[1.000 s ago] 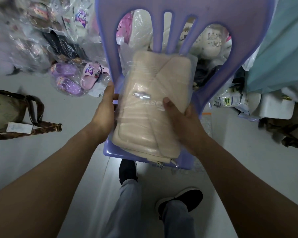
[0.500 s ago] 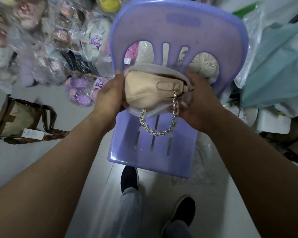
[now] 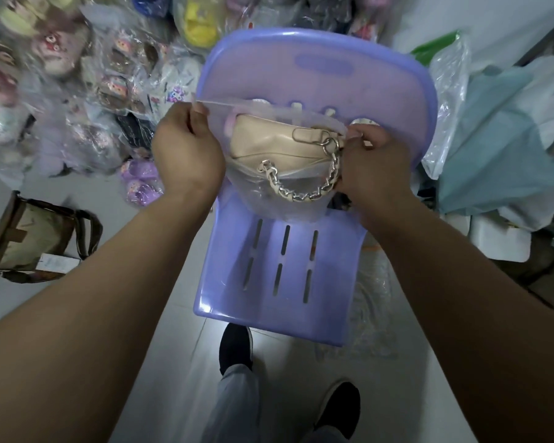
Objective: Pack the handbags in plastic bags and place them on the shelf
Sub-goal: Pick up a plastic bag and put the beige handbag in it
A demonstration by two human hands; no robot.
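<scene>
Beige handbag (image 3: pixel 269 142) soft, light in slippery plastic bag (image 3: pixel 288 199); I pinched bag mouth with left hand (image 3: pixel 189 155), right hand (image 3: pixel 371 167).

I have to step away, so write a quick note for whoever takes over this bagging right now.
Left hand and right hand each pinch the open mouth of the clear plastic bag, held over the purple chair.
Beige handbag sits inside; its chain hangs at the front.
Done: bag slipped in.
Left: close the bag, shelve it, then pack the brown bag on the floor.
</scene>
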